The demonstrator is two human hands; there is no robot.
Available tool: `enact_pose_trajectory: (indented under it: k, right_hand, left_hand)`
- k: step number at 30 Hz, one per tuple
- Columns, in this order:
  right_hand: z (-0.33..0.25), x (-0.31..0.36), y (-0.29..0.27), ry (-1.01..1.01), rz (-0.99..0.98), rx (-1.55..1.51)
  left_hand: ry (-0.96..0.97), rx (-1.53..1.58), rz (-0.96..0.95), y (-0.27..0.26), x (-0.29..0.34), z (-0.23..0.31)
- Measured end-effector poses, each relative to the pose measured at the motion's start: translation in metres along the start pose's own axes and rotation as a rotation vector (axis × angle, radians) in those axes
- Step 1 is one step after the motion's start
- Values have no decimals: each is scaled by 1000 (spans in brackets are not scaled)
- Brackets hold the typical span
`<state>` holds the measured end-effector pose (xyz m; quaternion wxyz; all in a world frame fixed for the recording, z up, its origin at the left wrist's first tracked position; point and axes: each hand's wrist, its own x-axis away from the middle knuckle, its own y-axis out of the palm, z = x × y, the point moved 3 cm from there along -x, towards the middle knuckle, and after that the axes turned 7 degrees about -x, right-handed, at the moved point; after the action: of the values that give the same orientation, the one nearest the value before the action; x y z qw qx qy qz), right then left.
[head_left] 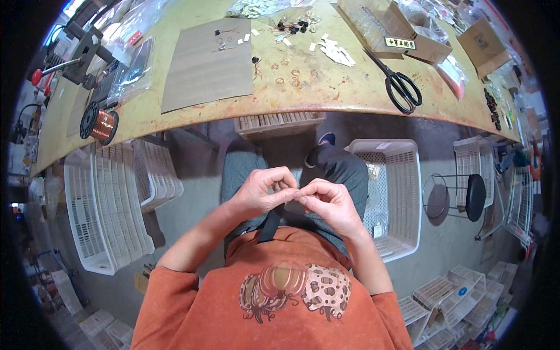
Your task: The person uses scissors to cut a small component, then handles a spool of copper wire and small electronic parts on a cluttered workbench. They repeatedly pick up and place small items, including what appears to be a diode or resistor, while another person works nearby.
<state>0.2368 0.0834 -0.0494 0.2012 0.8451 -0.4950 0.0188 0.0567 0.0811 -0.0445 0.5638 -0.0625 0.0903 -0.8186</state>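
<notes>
Over my lap, my left hand and my right hand meet fingertip to fingertip, each closed in a pinch. Whatever lies between the fingers is too small to make out. On the table ahead, several thin copper wire coils are scattered near the front edge. Behind them sits a cluster of small black parts with thin wires. White rectangular tabs lie in a loose pile to the right. A brown cardboard sheet carries a few more small parts.
Black-handled scissors lie near the table's front edge. A spool of copper wire stands at the left edge, near a hand press with a red knob. White plastic crates flank me, one crate at right; a black stool stands beyond.
</notes>
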Motion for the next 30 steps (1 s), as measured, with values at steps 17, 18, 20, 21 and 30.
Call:
enact_pose_trajectory:
  k: [17,18,20,21,30]
  right_hand:
    - [20,-7,8,-103,181,-367]
    - [19,-8,7,-167,185,-285]
    - [19,-6,8,-147,176,-286]
    - [21,-7,6,-109,175,-324]
    - [19,2,3,6,98,-550]
  left_hand:
    - [69,-158,286,21,13,9]
    - [14,-74,273,20,12,3]
    - [-95,94,245,20,11,-5]
    - [-44,84,339,17,6,2]
    - [83,-126,221,4,-8,19]
